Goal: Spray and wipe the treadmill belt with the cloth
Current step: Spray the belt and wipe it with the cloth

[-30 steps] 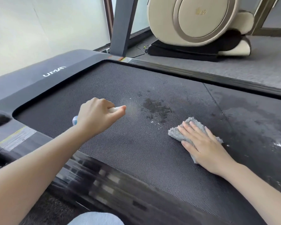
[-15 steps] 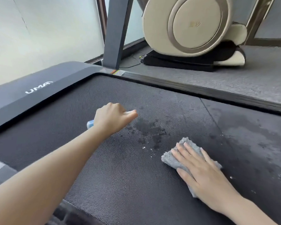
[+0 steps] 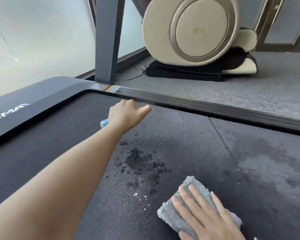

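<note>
Treadmill belt (image 3: 180,135) woven, wet-blotched; right hand (image 3: 203,213) flat-fingered on fluffy cloth (image 3: 196,186); left hand (image 3: 126,115) curled round spray bottle (image 3: 104,122).

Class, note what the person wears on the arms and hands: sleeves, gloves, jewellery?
Nothing shows. The left hand and left forearm carry no sleeve, glove or watch. The right hand is ungloved and ringless; its arm is cut off.

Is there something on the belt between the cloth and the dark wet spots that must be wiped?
Nothing visible does. Only bare belt lies between the cloth under the right hand and the wet spots.
</note>
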A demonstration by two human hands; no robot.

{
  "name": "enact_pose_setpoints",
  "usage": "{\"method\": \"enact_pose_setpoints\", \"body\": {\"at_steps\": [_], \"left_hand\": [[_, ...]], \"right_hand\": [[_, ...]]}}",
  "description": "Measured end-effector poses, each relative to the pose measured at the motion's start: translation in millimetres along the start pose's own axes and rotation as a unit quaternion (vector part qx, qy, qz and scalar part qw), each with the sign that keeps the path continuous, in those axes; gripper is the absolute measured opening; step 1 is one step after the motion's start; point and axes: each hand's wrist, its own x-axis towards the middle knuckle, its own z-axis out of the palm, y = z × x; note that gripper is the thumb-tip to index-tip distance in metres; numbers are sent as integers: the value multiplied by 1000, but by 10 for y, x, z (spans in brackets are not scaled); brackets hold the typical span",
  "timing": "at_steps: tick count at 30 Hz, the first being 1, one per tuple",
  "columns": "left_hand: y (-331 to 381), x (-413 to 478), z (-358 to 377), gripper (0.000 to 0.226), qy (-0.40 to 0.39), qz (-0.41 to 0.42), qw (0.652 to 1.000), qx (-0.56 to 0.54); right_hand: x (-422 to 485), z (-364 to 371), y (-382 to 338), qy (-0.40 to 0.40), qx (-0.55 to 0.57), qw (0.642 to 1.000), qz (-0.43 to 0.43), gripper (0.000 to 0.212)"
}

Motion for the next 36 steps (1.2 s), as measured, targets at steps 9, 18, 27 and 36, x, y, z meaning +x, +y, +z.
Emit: {"method": "enact_pose_setpoints", "body": {"at_steps": [9, 18, 27, 36], "left_hand": [[302, 178, 184, 62, -6, 14, 1000, -4], [507, -184, 198, 77, -171, 4, 980, -105], [840, -530, 77, 82, -172, 43, 979, -97], [1269, -446, 128, 69, -65, 67, 992, -81]], "right_hand": [[-1, 68, -10, 49, -45, 998, 10, 48], [15, 15, -49, 45, 22, 998, 25, 49], [-28, -251, -127, -63, 104, 990, 68, 52], [-28, -288, -156, -81, 123, 986, 78, 51]]}}
